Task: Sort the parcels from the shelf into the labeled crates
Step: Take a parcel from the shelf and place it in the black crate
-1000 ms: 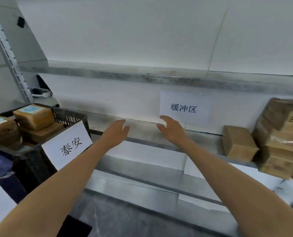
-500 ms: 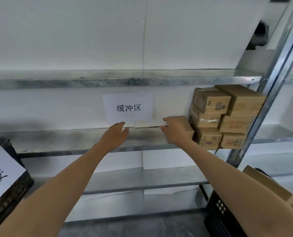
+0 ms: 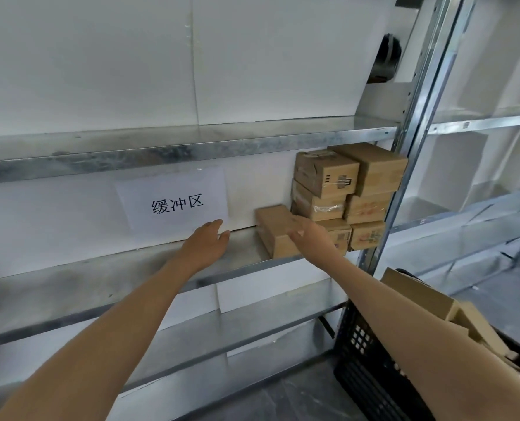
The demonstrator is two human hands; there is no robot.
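— Head view has swung right since a second ago: the crate with the paper label on the left is gone from sight, and the stack of parcels (image 3: 348, 192) now sits at the right end of the shelf (image 3: 107, 268). What are your hands doing?

— My right hand (image 3: 313, 235) is resting on the low parcel (image 3: 275, 230) that lies alone just left of the stack, under the white sign (image 3: 173, 202). Its fingers (image 3: 293, 237) are spread apart over the top, not clamped yet. My left hand (image 3: 205, 243) hovers beside the parcel's left, fingers loosely apart, holding nothing.

— So what does the turn mean for the sorting?

— I judge I'm done facing the crates and starting the next pick. Another black crate (image 3: 371, 360) with cartons waits near right. I can't read this parcel's label from here, so its destination is open.
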